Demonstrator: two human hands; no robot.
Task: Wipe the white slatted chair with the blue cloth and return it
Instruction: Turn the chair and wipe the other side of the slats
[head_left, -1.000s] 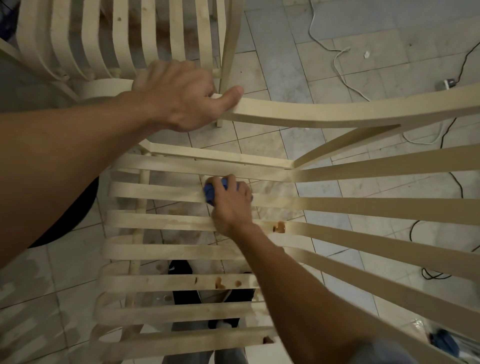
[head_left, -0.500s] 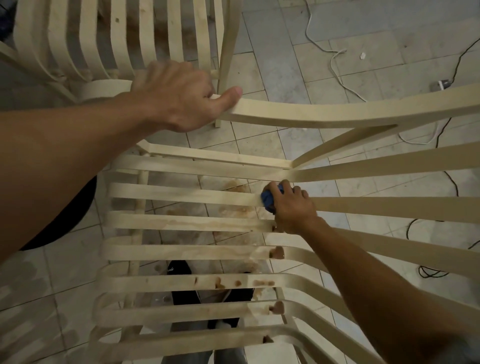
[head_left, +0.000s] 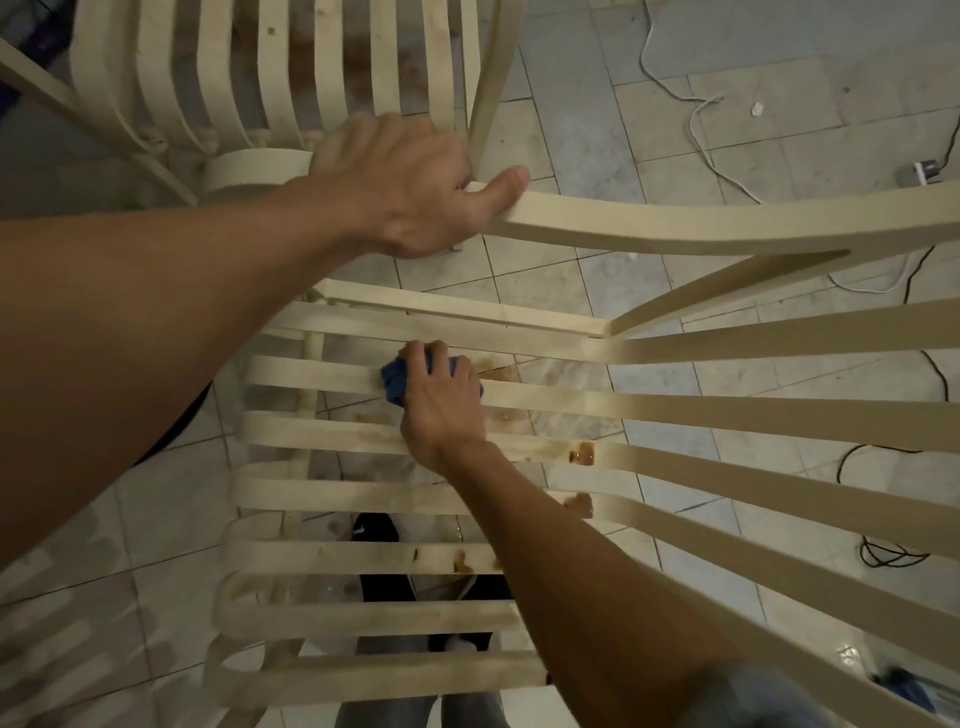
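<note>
The white slatted chair (head_left: 727, 410) fills the view below me, its seat slats running left to right. My left hand (head_left: 400, 182) grips the end of the chair's curved armrest (head_left: 701, 223), thumb on top. My right hand (head_left: 441, 405) holds the bunched blue cloth (head_left: 396, 379) and presses it on the second seat slat from the far side. Only part of the cloth shows under my fingers. Brown stains (head_left: 582, 454) mark the slats near the bend of the seat.
A second slatted chair (head_left: 291, 78) stands at the far left, close to the armrest. White cable (head_left: 696, 124) and black cables (head_left: 883, 556) lie on the tiled floor to the right. My dark shoes (head_left: 374, 530) show through the slats.
My right hand slid the blue cloth right along the slat, then back left to about where it began. My left hand stayed on the armrest.
</note>
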